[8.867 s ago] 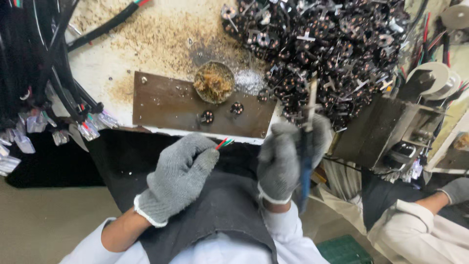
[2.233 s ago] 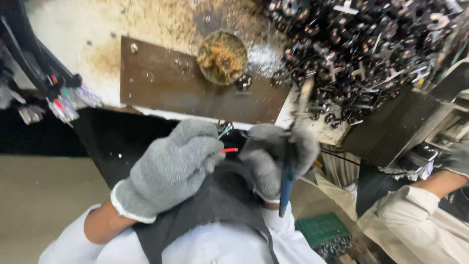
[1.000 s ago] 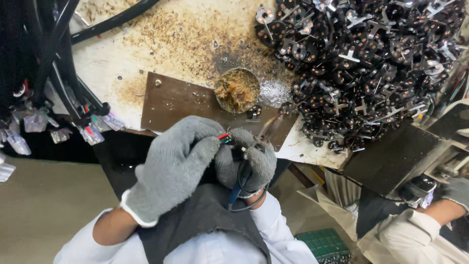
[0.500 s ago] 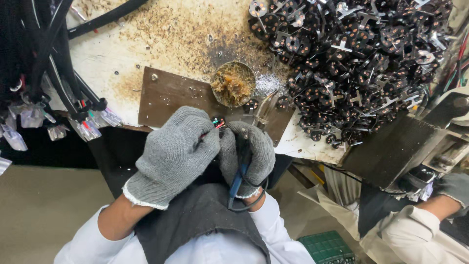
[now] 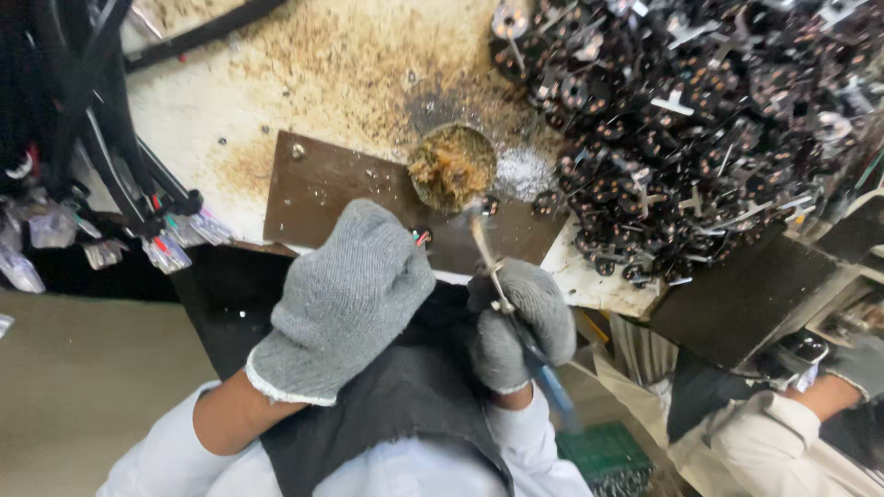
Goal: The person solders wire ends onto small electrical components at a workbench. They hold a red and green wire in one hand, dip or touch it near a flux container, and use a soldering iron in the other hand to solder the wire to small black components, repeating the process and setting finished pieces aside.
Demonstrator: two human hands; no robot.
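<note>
Gripping soldering iron (image 5: 502, 294), right hand (image 5: 520, 322), left hand (image 5: 345, 299) fisted

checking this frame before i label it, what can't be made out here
- Head view: the left hand covers whatever its grip pinches; only red and green tips show.
- The tool in the right hand: its blue handle is blurred.
- The pile of dark parts runs off the top and right edges.

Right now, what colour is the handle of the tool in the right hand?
Blue; the tool handle sticks out below the gloved right hand, head view.
</note>
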